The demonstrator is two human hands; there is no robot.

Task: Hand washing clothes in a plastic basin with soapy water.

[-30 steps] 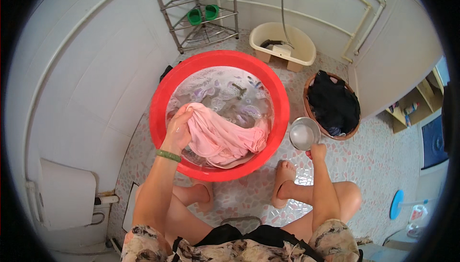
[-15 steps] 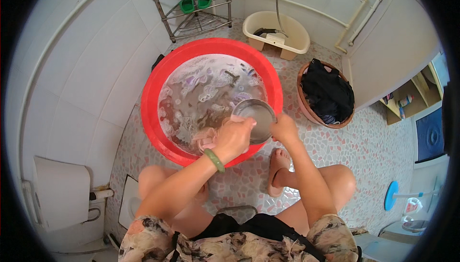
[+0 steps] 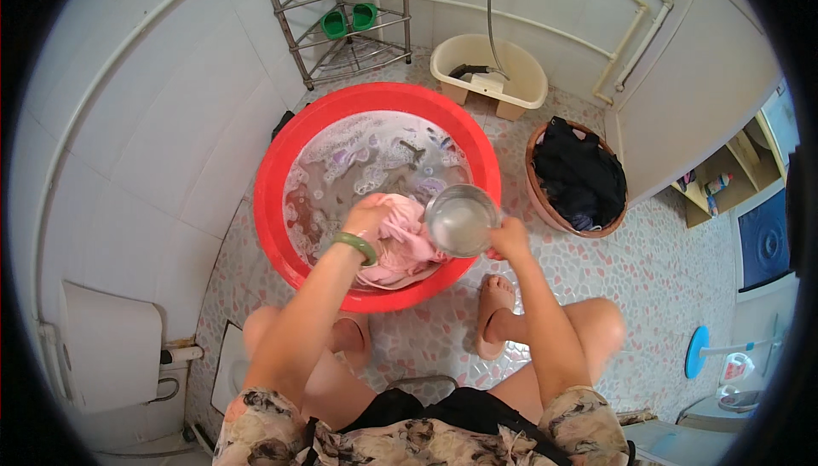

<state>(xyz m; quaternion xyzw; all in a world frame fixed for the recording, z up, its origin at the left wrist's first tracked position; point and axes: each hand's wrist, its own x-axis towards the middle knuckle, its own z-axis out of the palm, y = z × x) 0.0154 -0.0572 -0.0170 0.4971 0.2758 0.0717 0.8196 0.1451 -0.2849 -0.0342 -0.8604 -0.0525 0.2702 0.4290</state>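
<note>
A big red tub [image 3: 271, 202] of sudsy water stands on the floor in front of me, with clothes soaking in it. My left hand [image 3: 368, 215], a green bangle at its wrist, is closed on a bunched pink garment [image 3: 400, 244] at the tub's near side. Its fingers are partly hidden by the cloth. My right hand [image 3: 509, 240] grips the edge or handle of a round metal basin [image 3: 462, 219], tilted over the tub's right rim beside the garment. The basin holds cloudy liquid, as far as I can see.
Right of the tub stands a basket [image 3: 537, 181] heaped with dark clothes [image 3: 579, 168]. Behind are a cream basin [image 3: 520, 61] with a hose and a metal corner rack [image 3: 358, 31] holding green cups. A white door [image 3: 682, 83] is at the right; my feet flank the tub's near side.
My left hand has moved left, away from the metal basin, and more of the pink garment now shows above the water. The basin has shifted slightly right and down.
</note>
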